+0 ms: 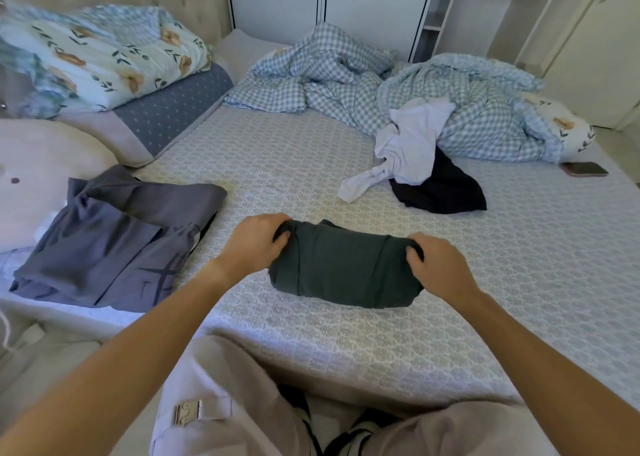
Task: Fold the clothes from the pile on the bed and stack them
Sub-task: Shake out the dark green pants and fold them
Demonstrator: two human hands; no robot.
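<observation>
- Dark green knit garment, folded into a squat rectangular bundle (346,268), lies on the patterned bed sheet (277,150) near the bed's front edge, straight ahead of me.
- Its long axis runs left-right, parallel to that front edge, tilted slightly: the right end sits a touch nearer me.
- Left hand (256,241) is on the bundle's far-left corner, fingers (282,235) curled into the cloth, clamped on it.
- Right hand (438,263) is on the far-right corner, fingers (414,256) likewise curled and pinching the fabric edge.
- So the garment spans between both hands; the body of it lies toward me and inward from each grip. Neither hand is nearer, it's a symmetric two-hand hold.
- Stack target, by my read: the slate-grey folded clothes with a dark printed mark (117,241), at the bed's front-left corner, well apart from the bundle.
- Left hand is nearer the stack, so the carry goes leftward along the front edge with the left hand leading; I'd keep the long axis as is, or turn it to match the grey pile.
- Still unfolded: a crumpled white garment (405,147) on top of a black one (440,189), toward the bed's far-right side, beside the blue checked duvet (346,74).
- Risk: the loose fold slips open if the corner grips go slack mid-lift.
</observation>
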